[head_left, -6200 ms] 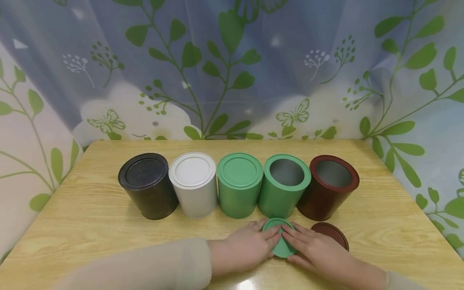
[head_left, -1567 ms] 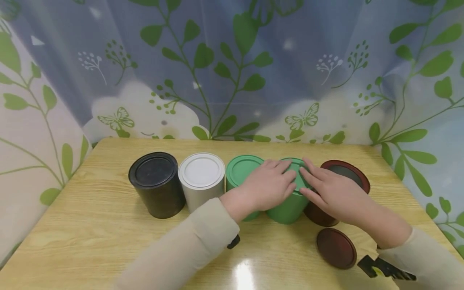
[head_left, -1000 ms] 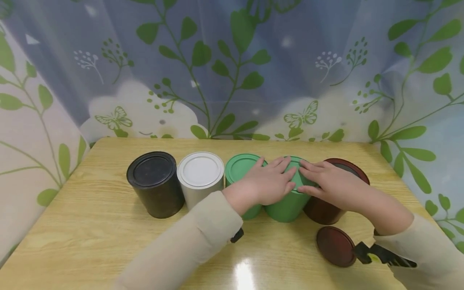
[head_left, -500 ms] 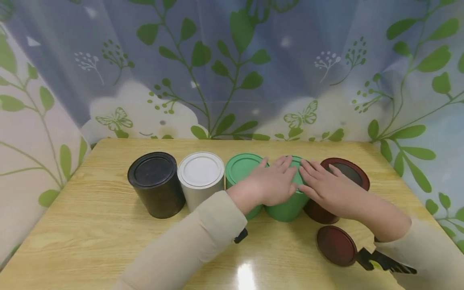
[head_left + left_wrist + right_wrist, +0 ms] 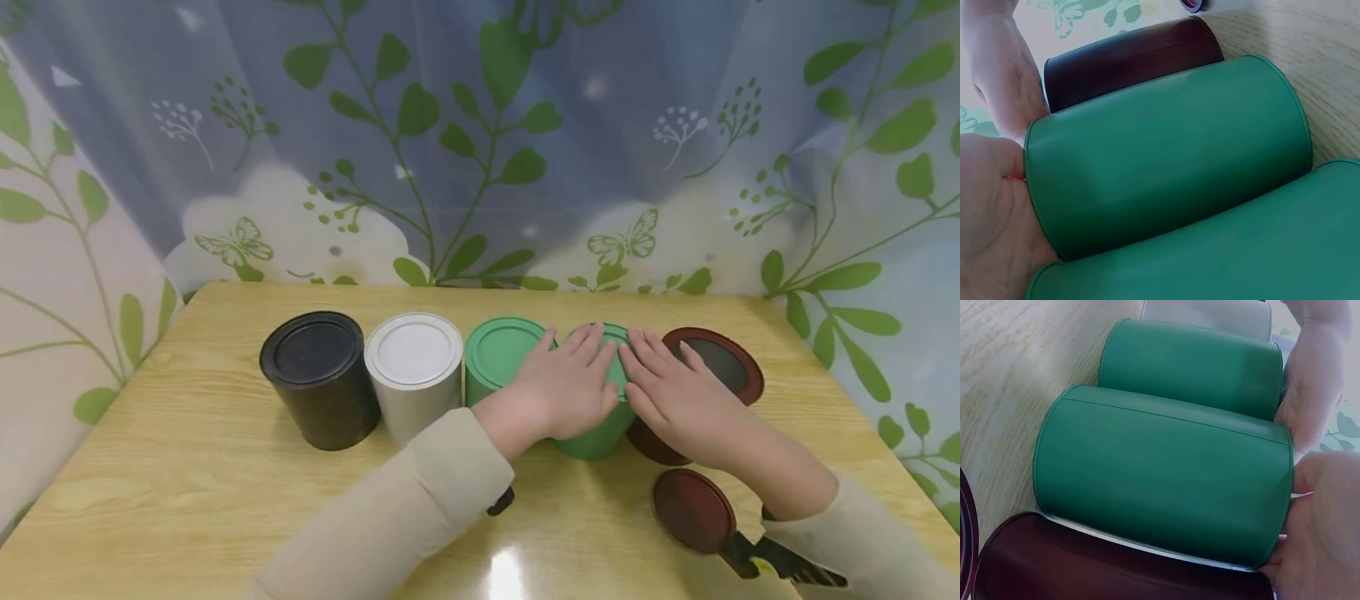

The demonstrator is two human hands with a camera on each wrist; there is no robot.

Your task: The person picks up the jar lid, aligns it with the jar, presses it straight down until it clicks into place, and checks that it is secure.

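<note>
Both flat hands, left hand (image 5: 570,379) and right hand (image 5: 678,392), press the lid on the green can (image 5: 596,437) at frame centre (probably light, rigid, smooth-walled), best gripped round its sides.

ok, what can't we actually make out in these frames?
- Green lid, head view: mostly under both hands; whether fully seated cannot be told.
- Inside of the dark red can, head view: partly hidden by the right hand.
- Both wrist views: can tops cut off by palms.
- Black strap piece, head view: too small, partly hidden by the left sleeve.
</note>
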